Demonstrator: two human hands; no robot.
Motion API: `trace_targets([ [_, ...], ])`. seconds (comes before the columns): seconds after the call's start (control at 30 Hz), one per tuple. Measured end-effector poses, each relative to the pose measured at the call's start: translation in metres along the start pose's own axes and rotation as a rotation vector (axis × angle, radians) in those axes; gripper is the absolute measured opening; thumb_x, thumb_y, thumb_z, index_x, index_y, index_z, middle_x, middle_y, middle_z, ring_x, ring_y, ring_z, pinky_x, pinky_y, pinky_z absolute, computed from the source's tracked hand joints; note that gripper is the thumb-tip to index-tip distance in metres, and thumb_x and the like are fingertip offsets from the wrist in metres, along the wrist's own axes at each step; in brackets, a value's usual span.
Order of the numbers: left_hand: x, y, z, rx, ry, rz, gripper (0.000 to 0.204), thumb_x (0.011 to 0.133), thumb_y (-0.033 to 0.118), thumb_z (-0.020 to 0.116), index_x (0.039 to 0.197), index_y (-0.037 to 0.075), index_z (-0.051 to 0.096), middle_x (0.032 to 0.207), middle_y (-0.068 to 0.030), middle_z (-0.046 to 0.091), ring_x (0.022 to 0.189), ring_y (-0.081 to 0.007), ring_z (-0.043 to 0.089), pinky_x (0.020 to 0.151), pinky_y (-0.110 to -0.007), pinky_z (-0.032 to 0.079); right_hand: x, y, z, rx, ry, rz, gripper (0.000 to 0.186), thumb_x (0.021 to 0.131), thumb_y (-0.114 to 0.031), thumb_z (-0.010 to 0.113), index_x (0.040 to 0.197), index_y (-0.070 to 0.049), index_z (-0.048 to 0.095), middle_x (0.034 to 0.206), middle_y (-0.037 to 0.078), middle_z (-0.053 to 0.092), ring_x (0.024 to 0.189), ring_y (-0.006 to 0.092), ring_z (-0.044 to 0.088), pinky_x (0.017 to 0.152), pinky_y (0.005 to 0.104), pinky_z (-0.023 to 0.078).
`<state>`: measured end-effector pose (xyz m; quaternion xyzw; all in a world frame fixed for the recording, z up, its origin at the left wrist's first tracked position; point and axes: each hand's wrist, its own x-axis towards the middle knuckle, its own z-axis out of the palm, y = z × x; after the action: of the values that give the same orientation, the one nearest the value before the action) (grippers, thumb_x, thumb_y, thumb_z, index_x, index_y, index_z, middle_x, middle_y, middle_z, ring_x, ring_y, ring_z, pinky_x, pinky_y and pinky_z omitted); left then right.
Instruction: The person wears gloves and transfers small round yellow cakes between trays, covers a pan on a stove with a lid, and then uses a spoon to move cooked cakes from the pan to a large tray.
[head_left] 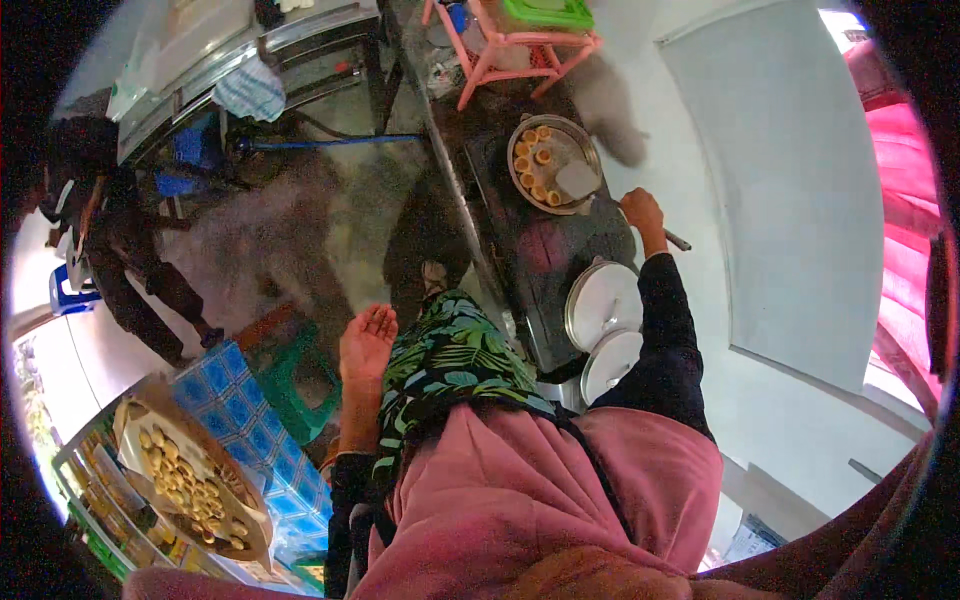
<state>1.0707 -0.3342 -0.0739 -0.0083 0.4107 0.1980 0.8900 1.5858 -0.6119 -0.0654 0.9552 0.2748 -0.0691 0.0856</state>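
Observation:
My right hand point(643, 212) is closed round the handle of a spatula point(577, 181), whose wide, flat, pale blade lies over the right part of a round pan point(592, 150). Several small round golden-brown cakes point(543, 157) sit in the pan, mostly along its left side and bottom edge. Beside my apron, my left hand point(368, 345) hangs free with nothing in it, its palm up and its fingers loosely stretched.
Two round pale lids point(604, 300) lie nearer me on the dark counter point(540, 250). A pink rack point(490, 60) stands beyond the pan. At lower left, a paper-lined tray point(255, 525) holds several small round pieces. Another person point(120, 235) is at far left, past a blue checked cloth point(240, 400).

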Motion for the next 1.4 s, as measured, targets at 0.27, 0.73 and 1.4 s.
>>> trace_targets([
  [0.27, 0.027, -0.011, 0.029, 0.026, 0.109, -0.017, 0.033, 0.087, 0.018, 0.045, 0.111, -0.004, 0.047, 0.107, -0.0162, 0.055, 0.096, -0.0277, 0.055, 0.083, -0.038, 0.047, 0.060, -0.033, 0.070, -0.218, -0.040, -0.523, 0.011, 0.071, -0.014, 0.061, 0.078, -0.007, 0.063, 0.084, 0.008, 0.063, 0.079, 0.0204, 0.060, 0.068, 0.0327, 0.049],
  [0.73, 0.047, -0.020, 0.042, 0.032, 0.158, 0.018, 0.034, 0.087, 0.019, 0.045, 0.112, -0.005, 0.045, 0.109, -0.0168, 0.054, 0.097, -0.0276, 0.054, 0.084, -0.038, 0.046, 0.046, -0.017, 0.134, -0.123, 0.496, -0.513, 0.017, 0.075, -0.017, 0.060, 0.088, -0.007, 0.065, 0.069, 0.002, 0.063, 0.057, 0.0202, 0.059, 0.053, 0.0323, 0.047],
  [1.4, 0.029, -0.015, 0.022, -0.018, 0.143, 0.097, 0.038, 0.087, 0.020, 0.046, 0.116, -0.006, 0.043, 0.108, -0.0167, 0.054, 0.095, -0.0282, 0.055, 0.083, -0.038, 0.047, -0.014, -0.087, 0.146, 1.066, 0.070, 0.177, 0.024, 0.079, -0.014, 0.057, 0.095, 0.003, 0.064, 0.068, 0.009, 0.060, 0.051, 0.0148, 0.054, 0.044, 0.0271, 0.043],
])
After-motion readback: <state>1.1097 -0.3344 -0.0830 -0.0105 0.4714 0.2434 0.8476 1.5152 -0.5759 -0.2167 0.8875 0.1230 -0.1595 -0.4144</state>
